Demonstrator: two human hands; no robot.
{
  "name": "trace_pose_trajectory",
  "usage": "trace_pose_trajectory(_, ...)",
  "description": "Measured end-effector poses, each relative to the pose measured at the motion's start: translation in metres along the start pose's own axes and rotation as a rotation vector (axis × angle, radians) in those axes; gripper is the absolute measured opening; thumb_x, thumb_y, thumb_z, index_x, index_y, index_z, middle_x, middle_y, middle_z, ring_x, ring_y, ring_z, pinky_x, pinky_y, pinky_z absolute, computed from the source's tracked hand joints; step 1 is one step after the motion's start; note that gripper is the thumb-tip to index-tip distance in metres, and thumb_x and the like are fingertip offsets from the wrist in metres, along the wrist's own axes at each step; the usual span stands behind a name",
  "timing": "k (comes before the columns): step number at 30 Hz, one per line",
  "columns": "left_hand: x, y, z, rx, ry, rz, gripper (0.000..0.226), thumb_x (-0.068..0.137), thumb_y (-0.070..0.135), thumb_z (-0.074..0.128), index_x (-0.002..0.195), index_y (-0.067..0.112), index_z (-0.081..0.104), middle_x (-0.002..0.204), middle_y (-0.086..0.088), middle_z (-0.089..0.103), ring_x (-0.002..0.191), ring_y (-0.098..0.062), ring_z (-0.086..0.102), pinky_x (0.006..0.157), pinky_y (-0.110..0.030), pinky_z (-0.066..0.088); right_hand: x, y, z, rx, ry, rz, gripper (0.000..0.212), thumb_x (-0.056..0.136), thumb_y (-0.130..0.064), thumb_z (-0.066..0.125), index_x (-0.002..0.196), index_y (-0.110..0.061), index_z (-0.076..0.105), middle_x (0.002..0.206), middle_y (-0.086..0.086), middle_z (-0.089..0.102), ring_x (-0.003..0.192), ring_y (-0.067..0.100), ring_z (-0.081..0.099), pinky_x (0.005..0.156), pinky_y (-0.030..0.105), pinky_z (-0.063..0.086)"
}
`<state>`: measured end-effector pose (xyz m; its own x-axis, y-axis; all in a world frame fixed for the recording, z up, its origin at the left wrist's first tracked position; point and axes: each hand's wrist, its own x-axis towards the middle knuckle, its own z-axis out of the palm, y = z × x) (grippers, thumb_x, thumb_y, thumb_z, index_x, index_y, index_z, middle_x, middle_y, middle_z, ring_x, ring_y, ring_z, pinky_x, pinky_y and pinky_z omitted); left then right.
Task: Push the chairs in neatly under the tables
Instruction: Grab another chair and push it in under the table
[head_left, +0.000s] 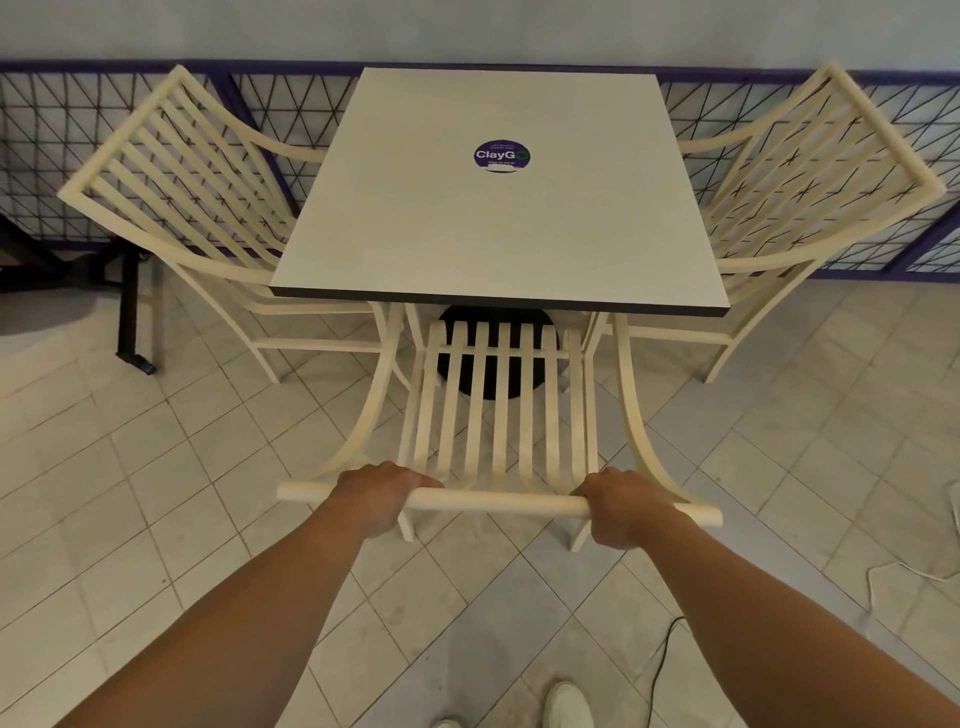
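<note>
Three cream slatted chairs surround one square table (493, 234): a left chair (171, 171) and a right chair (810, 171) tucked against its sides, and a near chair (498, 415) whose front end reaches under the table's near edge. Two hands hold this chair's top rail (493, 500), the left hand (376, 493) and right hand (626, 506) each with fingers wrapped over it, well apart. One round purple sticker (502, 155) sits on the tabletop. Straight beyond the near chair stands the table's black base (498, 313), flanked by the side chairs' legs. A mesh railing (52, 156) runs behind. On the tiled floor (156, 493), a white cable (883, 571) and a black cable (662, 660) trail at right, near a pale shoe (569, 704).
</note>
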<state>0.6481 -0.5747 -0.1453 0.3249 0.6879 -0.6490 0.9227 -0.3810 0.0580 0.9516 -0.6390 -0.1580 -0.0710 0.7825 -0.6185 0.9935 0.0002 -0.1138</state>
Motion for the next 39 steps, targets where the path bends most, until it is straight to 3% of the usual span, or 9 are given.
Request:
trace_pose_trajectory(23,0.0,0.008,0.001,0.027,-0.027,0.012,0.086,0.091,-0.006,0.052,0.146,0.058,0.035,0.121,0.0,0.058,0.104,-0.026,0.062,0.088,-0.043,0.052,0.0,0.011,0.0,0.014,-0.01,-0.022,0.051,0.082,-0.017,0.068,0.131,-0.028,0.059,0.11,-0.002,0.06,0.094,0.016,0.059,0.088,0.032,0.052)
trace_pose_trajectory(32,-0.005,0.007,0.003,0.011,-0.007,0.007,0.083,0.092,-0.001,0.053,0.148,0.056,0.031,0.124,0.002,0.057,0.103,-0.023,0.062,0.077,-0.035,0.046,0.001,0.01,0.0,0.009,-0.025,-0.016,0.05,0.08,-0.019,0.067,0.128,-0.03,0.061,0.107,-0.004,0.062,0.092,0.015,0.06,0.085,0.032,0.053)
trace_pose_trajectory(36,-0.004,0.005,0.005,-0.028,0.014,0.004,0.073,0.092,0.032,0.062,0.152,0.052,0.026,0.135,0.006,0.056,0.114,-0.02,0.059,0.088,-0.038,0.047,-0.001,0.01,-0.002,0.006,-0.04,-0.037,0.04,0.083,-0.033,0.062,0.123,-0.034,0.062,0.104,-0.007,0.066,0.09,0.014,0.063,0.084,0.034,0.055)
trace_pose_trajectory(39,-0.006,0.007,0.004,-0.055,0.025,-0.008,0.08,0.084,0.057,0.062,0.154,0.048,0.025,0.141,0.01,0.054,0.121,-0.018,0.056,0.096,-0.04,0.046,-0.005,0.01,-0.004,0.016,-0.029,-0.062,0.042,0.086,-0.054,0.059,0.122,-0.034,0.062,0.107,-0.009,0.068,0.093,0.013,0.064,0.087,0.035,0.054)
